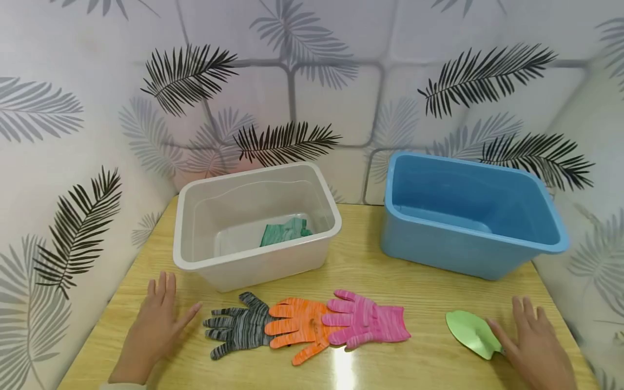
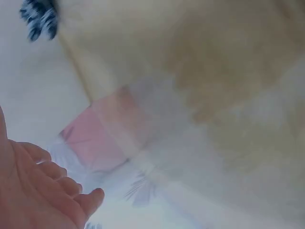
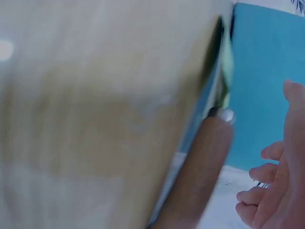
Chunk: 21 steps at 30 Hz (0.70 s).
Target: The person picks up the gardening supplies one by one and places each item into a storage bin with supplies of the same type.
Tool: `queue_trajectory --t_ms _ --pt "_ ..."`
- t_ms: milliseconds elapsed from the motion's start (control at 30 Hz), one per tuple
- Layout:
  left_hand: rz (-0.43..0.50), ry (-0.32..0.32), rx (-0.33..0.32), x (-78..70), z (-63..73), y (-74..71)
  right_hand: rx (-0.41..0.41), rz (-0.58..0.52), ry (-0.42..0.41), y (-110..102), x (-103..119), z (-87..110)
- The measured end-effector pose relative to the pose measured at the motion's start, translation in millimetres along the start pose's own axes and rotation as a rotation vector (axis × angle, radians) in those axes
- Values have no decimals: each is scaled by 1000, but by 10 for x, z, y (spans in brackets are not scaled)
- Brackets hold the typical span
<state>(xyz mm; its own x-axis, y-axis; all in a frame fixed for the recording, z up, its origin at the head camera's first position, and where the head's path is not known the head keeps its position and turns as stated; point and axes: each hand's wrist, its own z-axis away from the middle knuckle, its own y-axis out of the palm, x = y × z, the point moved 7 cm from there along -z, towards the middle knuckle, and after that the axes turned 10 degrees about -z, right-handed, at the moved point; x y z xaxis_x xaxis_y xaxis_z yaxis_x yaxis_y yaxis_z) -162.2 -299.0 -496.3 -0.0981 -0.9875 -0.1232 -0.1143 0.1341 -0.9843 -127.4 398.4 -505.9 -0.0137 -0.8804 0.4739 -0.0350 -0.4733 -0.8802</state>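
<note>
Now, left hand (image 1: pixel 155 320) near gloves (image 1: pixel 298 325), right hand (image 1: pixel 536 342) by trowel (image 1: pixel 472 331)

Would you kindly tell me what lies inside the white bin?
A green fabric piece shows inside; the front wall of the white bin hides anything directly behind it.

Head view crisp, wrist views hazy

You get bright, even light in the head view. One white glare streak lies on the table (image 1: pixel 424 298) below the pink glove (image 1: pixel 365 319), with soft shadows beside your left hand (image 1: pixel 155 327) and right hand (image 1: pixel 536 346). Your left wrist view is milky and blurred, though the hand reads sharper. Your right wrist view smears the table and shows a white glare spot far left.
</note>
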Motion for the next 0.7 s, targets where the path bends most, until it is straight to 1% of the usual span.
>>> queue_trajectory --t_ms 67,133,167,233,333,400,433,500,600,700 --pt "34 -4 -4 -9 2 -116 -4 -24 -3 -34 83 -10" --pt "63 -1 -32 -30 3 -270 -39 -34 -31 -88 205 -19" --pt "72 0 -50 -44 2 -351 -78 -34 -56 -130 278 -23" --pt "78 9 -101 -78 -3 -523 -186 -33 -130 -224 451 -25" --pt "54 51 -212 -141 -27 -777 -351 -17 -252 -354 729 -5" --pt "27 82 -270 -186 -50 -919 -407 -11 -318 -397 891 -9" --pt "16 99 -298 -210 -65 -987 -425 -4 -349 -410 966 -14" --pt "-7 132 -346 -257 -108 -1108 -435 6 -394 -416 1094 -39" --pt "-30 172 -393 -337 -179 -1262 -431 15 -451 -413 1265 -79" --pt "-53 214 -430 -421 -266 -1377 -412 15 -487 -401 1409 -123"
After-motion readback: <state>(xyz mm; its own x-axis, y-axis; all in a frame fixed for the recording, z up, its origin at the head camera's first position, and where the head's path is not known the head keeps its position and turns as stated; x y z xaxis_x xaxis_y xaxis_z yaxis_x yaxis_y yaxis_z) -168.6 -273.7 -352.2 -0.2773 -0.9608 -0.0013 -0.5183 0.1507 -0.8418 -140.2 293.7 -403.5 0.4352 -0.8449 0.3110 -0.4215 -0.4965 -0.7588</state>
